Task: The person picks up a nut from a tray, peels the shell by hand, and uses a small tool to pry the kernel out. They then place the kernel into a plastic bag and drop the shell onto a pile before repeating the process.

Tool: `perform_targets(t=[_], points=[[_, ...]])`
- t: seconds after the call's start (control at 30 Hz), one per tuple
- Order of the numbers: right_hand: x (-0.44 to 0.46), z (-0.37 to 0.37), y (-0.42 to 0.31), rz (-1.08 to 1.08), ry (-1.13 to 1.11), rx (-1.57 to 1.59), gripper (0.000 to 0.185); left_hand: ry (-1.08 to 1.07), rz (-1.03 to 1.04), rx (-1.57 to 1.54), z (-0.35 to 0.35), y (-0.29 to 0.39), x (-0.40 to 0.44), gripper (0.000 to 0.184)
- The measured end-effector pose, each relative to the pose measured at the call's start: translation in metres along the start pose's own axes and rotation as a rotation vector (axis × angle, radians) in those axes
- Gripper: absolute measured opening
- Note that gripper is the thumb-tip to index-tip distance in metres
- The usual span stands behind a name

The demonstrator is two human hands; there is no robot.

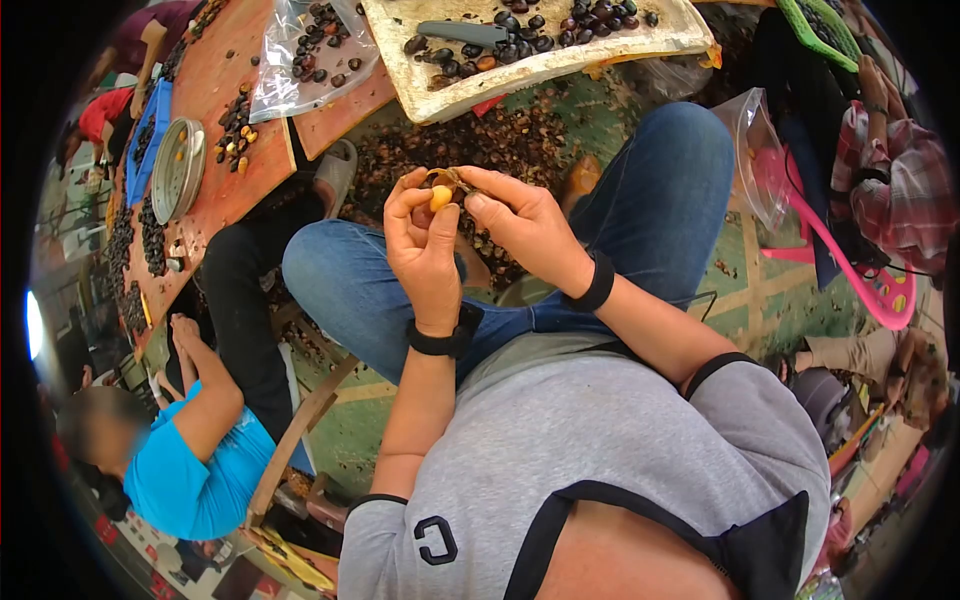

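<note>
Above my lap, my two hands meet at the fingertips. A smooth yellow kernel (441,197) is pinched between the thumb and fingers of my left hand (424,255). Against it sits a thin piece of brown shell (446,176), gripped by the thumb and index finger of my right hand (530,225). Whether the shell is still attached to the kernel I cannot tell. Ahead of my hands, a pale, stained tray (430,95) holds several dark nuts (590,20) and a flat grey tool (462,33).
Broken shells (410,150) litter the floor between my legs. On the left, a reddish wooden table (235,190) bears a metal bowl (163,170), a blue tray (148,140) and a plastic bag (315,65) of nuts. A person in a blue shirt (205,470) sits close by. Pink plastic (840,255) lies right.
</note>
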State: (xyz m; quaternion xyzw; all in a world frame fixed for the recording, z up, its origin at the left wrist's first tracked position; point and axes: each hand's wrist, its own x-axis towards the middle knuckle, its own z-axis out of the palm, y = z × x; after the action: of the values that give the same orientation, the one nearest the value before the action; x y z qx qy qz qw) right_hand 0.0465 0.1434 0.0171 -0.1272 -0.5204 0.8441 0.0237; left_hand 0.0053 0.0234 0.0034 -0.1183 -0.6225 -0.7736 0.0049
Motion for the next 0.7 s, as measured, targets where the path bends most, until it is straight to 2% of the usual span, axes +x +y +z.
perform_targets(t=[0.03, 0.07, 0.1, 0.17, 0.3, 0.37, 0.43, 0.47, 0.53, 0.6, 0.7], points=[[0.001, 0.001, 0.004, -0.139, 0.015, -0.092, 0.037, 0.010, -0.048, -0.031, -0.001, -0.001, 0.000, 0.024], [0.000, -0.001, 0.005, -0.139, 0.008, -0.092, 0.037, 0.021, -0.096, -0.061, -0.003, 0.000, 0.000, 0.025], [-0.001, -0.003, 0.001, -0.058, 0.037, 0.006, 0.037, 0.029, -0.091, -0.059, -0.001, 0.006, 0.001, 0.025], [-0.003, -0.005, -0.011, 0.085, 0.088, 0.153, 0.039, 0.066, -0.293, -0.247, -0.003, 0.022, 0.005, 0.025], [0.004, -0.023, -0.017, 0.104, 0.071, 0.039, 0.042, 0.154, -0.111, -0.267, -0.062, 0.077, 0.020, 0.021], [0.011, -0.034, -0.004, 0.119, 0.069, -0.090, 0.042, 0.302, 0.012, -0.187, -0.113, 0.107, 0.019, 0.022], [0.017, -0.038, 0.010, 0.171, 0.107, -0.129, 0.038, 0.422, 0.032, -0.043, -0.162, 0.115, 0.008, 0.020], [0.018, -0.041, 0.016, 0.158, 0.082, -0.181, 0.039, 0.462, 0.049, -0.043, -0.183, 0.110, -0.001, 0.020], [0.019, -0.039, 0.022, 0.162, 0.040, -0.263, 0.039, 0.580, -0.073, 0.111, -0.222, 0.082, -0.021, 0.017], [0.023, -0.041, 0.030, 0.156, 0.001, -0.361, 0.041, 0.686, -0.199, 0.128, -0.245, 0.046, -0.037, 0.018], [0.017, -0.023, 0.022, 0.179, -0.040, -0.474, 0.042, 0.704, -0.318, 0.146, -0.261, -0.011, -0.037, 0.020]])
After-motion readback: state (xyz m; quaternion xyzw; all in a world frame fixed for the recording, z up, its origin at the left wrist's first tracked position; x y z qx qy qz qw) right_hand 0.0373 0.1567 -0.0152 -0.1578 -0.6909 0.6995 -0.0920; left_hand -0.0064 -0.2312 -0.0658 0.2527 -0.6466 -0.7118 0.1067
